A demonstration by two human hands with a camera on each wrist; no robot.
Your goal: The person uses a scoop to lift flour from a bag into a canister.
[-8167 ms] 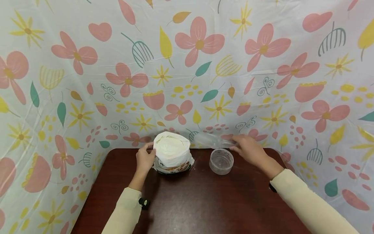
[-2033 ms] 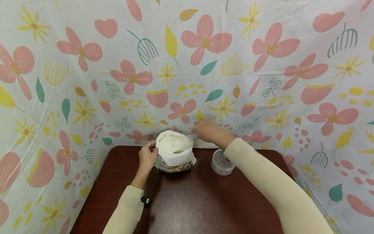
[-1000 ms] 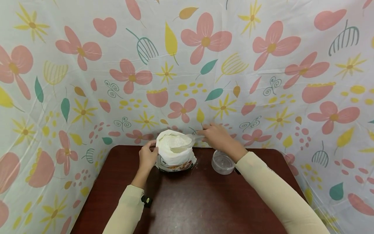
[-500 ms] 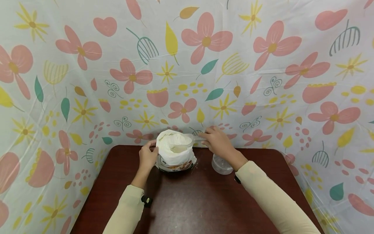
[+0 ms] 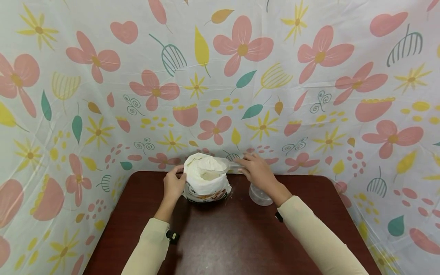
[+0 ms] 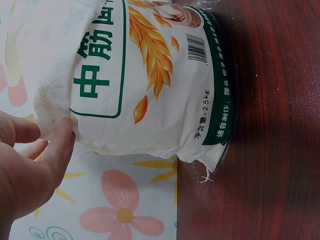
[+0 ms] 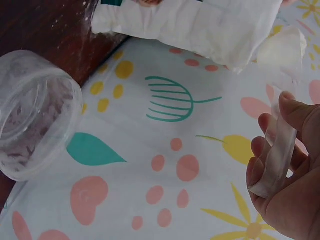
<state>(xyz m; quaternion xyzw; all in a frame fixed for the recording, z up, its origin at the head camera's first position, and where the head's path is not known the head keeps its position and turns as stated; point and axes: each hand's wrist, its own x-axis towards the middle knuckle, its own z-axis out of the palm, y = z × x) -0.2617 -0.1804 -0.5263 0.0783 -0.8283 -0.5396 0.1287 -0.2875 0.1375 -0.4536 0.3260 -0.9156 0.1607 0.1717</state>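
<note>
A white flour bag (image 5: 206,187) stands near the table's back edge, its rim folded down and pale flour (image 5: 206,164) showing inside. My left hand (image 5: 174,185) pinches the left side of that rim between thumb and fingers, as the left wrist view confirms. My right hand (image 5: 258,172) grips the handle of a clear plastic scoop (image 7: 280,135), whose bowl carries flour at the bag's right rim. Below my right hand stands a round clear tub (image 5: 259,196), partly hidden by the hand. In the right wrist view the tub (image 7: 37,115) has traces of powder on its wall.
The dark red wooden table (image 5: 220,236) reaches a flower-printed cloth (image 5: 220,91) that hangs close behind the bag. Some white specks lie on the tabletop near the bag.
From above the tub, my right hand took the scoop to the bag and dug in. Over the last second it has drawn slightly back to the right. My left hand keeps its hold.
</note>
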